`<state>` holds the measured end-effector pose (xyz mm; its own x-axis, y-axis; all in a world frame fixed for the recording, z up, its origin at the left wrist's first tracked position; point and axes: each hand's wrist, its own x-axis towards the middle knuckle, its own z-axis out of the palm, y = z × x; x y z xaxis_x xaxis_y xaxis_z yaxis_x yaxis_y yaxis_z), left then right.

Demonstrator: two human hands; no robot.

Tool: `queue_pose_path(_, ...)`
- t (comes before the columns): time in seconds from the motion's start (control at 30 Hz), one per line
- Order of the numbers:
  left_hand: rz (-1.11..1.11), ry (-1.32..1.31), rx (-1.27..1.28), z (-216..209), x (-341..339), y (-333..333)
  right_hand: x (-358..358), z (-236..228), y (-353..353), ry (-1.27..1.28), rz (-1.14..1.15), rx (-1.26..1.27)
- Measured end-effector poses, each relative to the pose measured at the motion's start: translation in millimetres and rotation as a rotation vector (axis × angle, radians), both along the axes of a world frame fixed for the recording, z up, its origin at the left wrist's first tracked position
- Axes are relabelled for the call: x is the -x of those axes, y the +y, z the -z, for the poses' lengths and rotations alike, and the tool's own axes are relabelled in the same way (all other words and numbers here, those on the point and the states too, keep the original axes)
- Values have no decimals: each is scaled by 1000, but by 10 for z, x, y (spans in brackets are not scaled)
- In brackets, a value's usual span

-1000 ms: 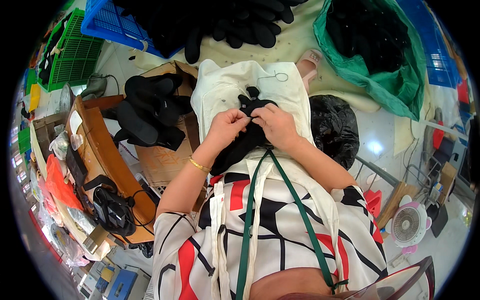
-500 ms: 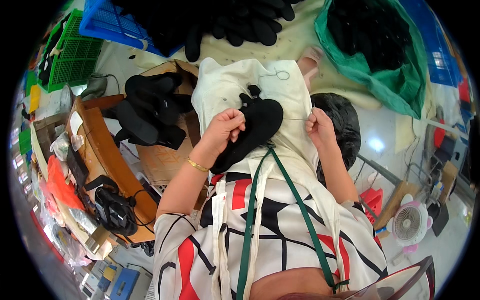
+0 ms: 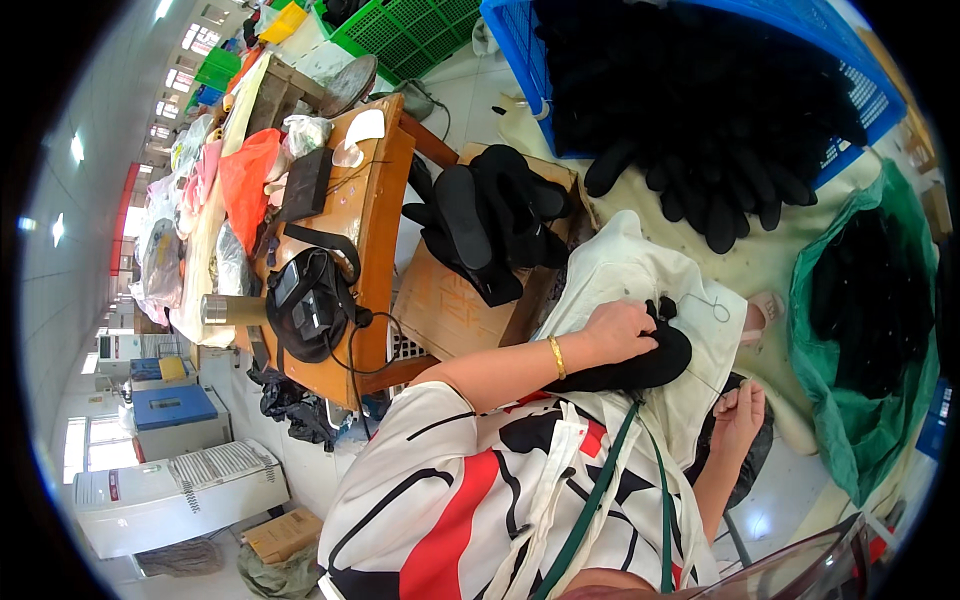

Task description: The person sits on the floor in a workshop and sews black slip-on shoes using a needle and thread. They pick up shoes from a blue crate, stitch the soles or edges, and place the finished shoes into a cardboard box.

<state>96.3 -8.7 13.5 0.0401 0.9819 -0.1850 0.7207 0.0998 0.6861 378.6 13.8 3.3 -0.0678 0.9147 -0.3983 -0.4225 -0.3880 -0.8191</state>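
A black cloth shoe [image 3: 646, 365] lies across my lap on a cream apron [image 3: 610, 262]. My left hand [image 3: 620, 332], with a gold bangle at the wrist, grips the shoe's upper side, its fingers bent. To the right, apart from the shoe, my right hand [image 3: 738, 415] is closed in a pinch. A fine thread runs from the shoe toward that hand; whether a needle is there too is too small to tell. A thin wire-like loop [image 3: 720, 311] rests on the apron beyond the shoe.
Black shoes [image 3: 490, 215] are heaped on a cardboard box [image 3: 450, 305]. At the left stands a wooden table [image 3: 385, 200] with a black bag [image 3: 308, 305]. Beyond my lap are a blue crate [image 3: 520, 60] of black pieces and a green sack [image 3: 815, 350] of more.
The view has swung left, so the table and room at the left show more. My right hand is lower and nearer my body; my left hand stays at the shoe.
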Motion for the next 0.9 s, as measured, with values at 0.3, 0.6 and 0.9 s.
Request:
queue_pose_path(0.3, -41, -62, 16, 112, -18, 58, -269, -1041, -155, 688, -27, -343)
queue_pose_path(0.6, -31, 113, 101, -367, -96, 98, 125, -1260, -207, 815, -615, -559)
queue_pose_path(0.9, -221, -880, 702, -62, -23, 25, 111, -872, -22, 67, -909, -414)
